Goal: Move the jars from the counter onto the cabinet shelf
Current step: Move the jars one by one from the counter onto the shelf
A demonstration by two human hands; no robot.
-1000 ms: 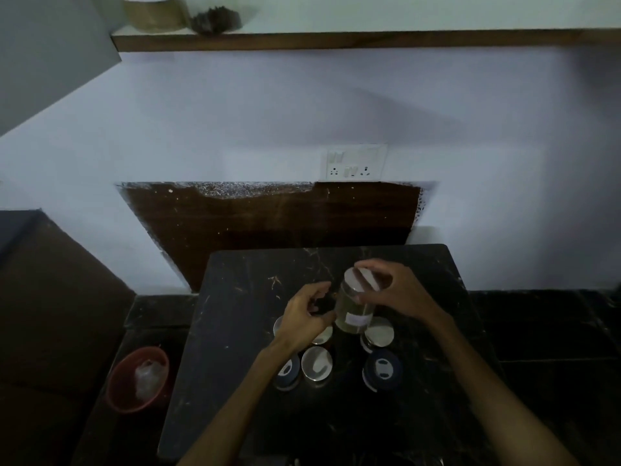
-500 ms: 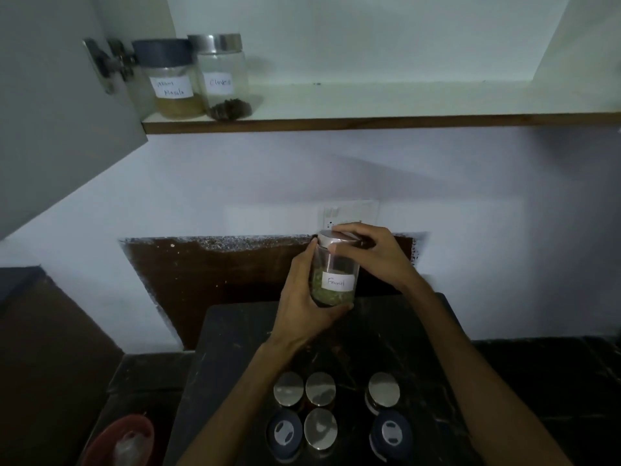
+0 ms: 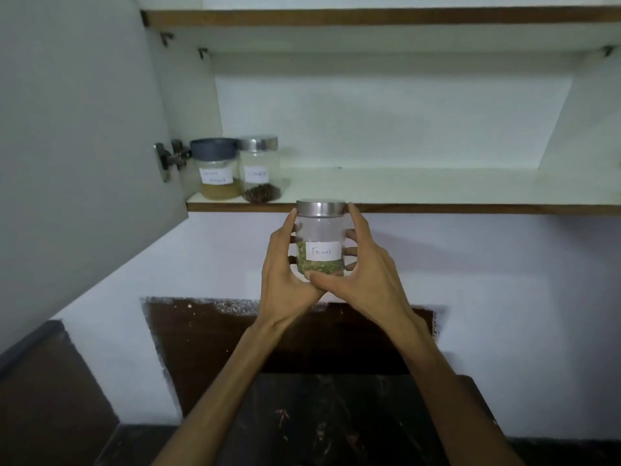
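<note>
The jar (image 3: 321, 242) is cupped by both hands, left (image 3: 289, 267) and right (image 3: 363, 274), centre frame; it should be kept upright and lifted clear of the shelf (image 3: 437, 186) edge.

2 jars (image 3: 235, 169) on shelf (image 3: 403, 186) left end, perhaps touching, held jar (image 3: 321, 242) below

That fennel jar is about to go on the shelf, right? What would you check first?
1. Grip: left hand and right hand both hold the fennel jar: ok.
2. Lid seated: looks ok.
3. Jar upright: ok.
4. Free shelf space right of the two jars: ok.
5. Jar base above the shelf edge: not ok, lift higher.
6. Cabinet door open: ok.
</note>
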